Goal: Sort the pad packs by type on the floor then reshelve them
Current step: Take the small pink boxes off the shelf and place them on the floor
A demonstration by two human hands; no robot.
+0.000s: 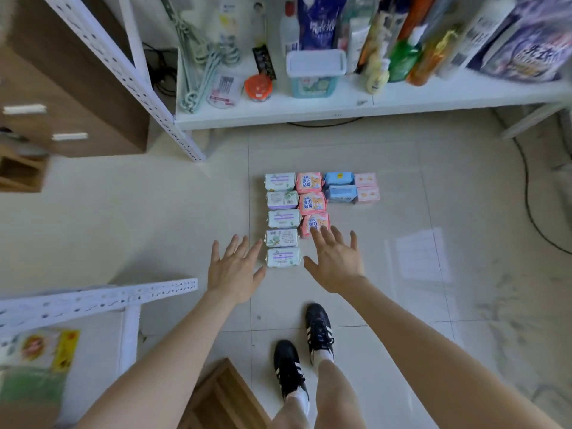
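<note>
Both hands are open, fingers straight and spread, palms down above the floor (433, 212). The left hand (233, 269) hovers just beside the near end of a column of five white packs (283, 218), its fingertips near the fourth and fifth of them. The right hand (335, 263) is on the other side of that column, and its fingertips overlap the nearest of three pink packs (312, 203); whether they touch it cannot be told. Neither hand holds anything.

The pad packs lie sorted in columns side by side on the floor, their far ends lined up towards the front edge of the shelf (309, 114). Right of the pink column come two blue packs (340, 193), then two pale pink packs (366, 180), each pair touching the next.

The white shelf behind carries a lidded tub (314, 72), a bundle of hangers (198, 66) and a crowd of bottles (402, 60) and bags. A brown cabinet (77, 97) stands at the left. Black shoes (318, 329) with white stripes stand on the floor on the near side of the packs, and a second white rack (93, 298) sits at the near left.
</note>
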